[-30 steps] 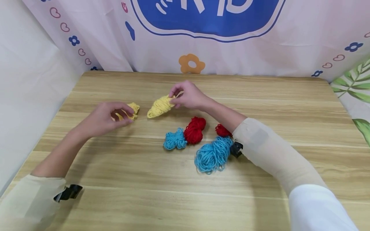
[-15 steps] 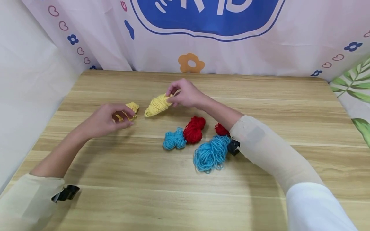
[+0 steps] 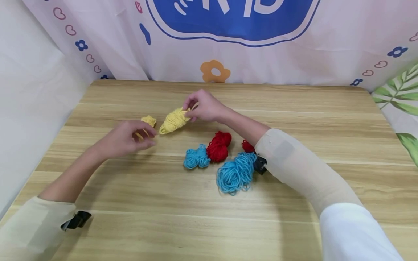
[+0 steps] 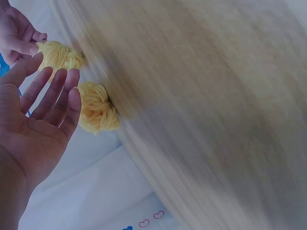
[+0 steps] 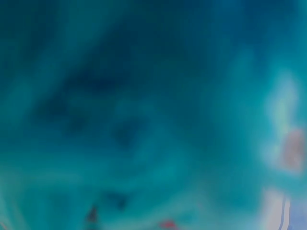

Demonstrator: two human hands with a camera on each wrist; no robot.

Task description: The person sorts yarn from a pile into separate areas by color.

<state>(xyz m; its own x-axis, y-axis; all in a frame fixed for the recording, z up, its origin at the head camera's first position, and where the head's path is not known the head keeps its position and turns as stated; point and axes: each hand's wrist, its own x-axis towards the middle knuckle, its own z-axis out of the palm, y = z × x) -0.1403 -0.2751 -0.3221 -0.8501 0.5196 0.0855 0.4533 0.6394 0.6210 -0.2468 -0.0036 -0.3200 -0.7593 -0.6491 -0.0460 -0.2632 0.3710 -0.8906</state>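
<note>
While the head view looked down on the light wooden worktop [image 3: 294,108], the right hand [image 3: 204,107] pinched one end of the larger bundle of yellow yarn [image 3: 172,121], its grip closed on the strands. The left hand [image 3: 125,139] lay beside the smaller bundle of yellow yarn [image 3: 147,122], fingers relaxed, grasping nothing. Nearer the person lay a small light-blue yarn bundle [image 3: 196,158], a red yarn bundle [image 3: 218,146], a larger light-blue yarn bundle [image 3: 234,173] and a second red bundle [image 3: 247,146], partly hidden by the right sleeve.

From the left wrist view, the left hand [image 4: 36,120] was released, its fingers [image 4: 53,91] straight, just short of the smaller yellow bundle [image 4: 97,108]; the larger one [image 4: 57,55] sat beyond.

From the right wrist view, only blurred teal showed.

Judged from these frames, the end-only pinch could let loops slip out and unravel, and the right sleeve, close over the blue and red bundles, could drag them.
</note>
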